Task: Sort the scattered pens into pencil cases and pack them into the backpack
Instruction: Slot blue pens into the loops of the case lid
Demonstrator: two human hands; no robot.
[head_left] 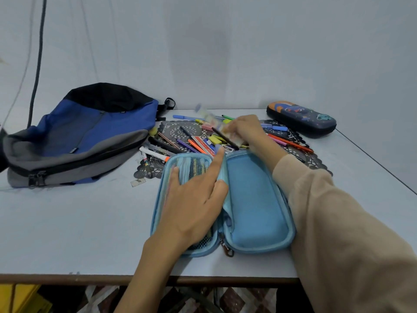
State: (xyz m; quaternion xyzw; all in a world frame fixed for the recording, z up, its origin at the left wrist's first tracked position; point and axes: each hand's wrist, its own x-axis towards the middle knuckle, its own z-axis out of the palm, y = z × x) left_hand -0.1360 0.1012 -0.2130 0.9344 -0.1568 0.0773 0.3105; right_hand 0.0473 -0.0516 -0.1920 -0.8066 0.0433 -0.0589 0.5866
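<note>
Clearly, left hand (194,195) presses flat on the open pencil case (255,199); right hand (246,129) grips pens (212,118) (blurred) over the pile (196,143).

There is one backpack (90,136), at ten o'clock. Pencil cases number two: one light blue pencil case (255,199) at six o'clock and one dark pencil case (301,118) at two o'clock. Two hands show, one left hand (194,199) and one right hand (243,129). The pens (196,145) at twelve o'clock number well over a dozen, too tangled and blurred to count exactly. All are on one table (67,222).
</note>
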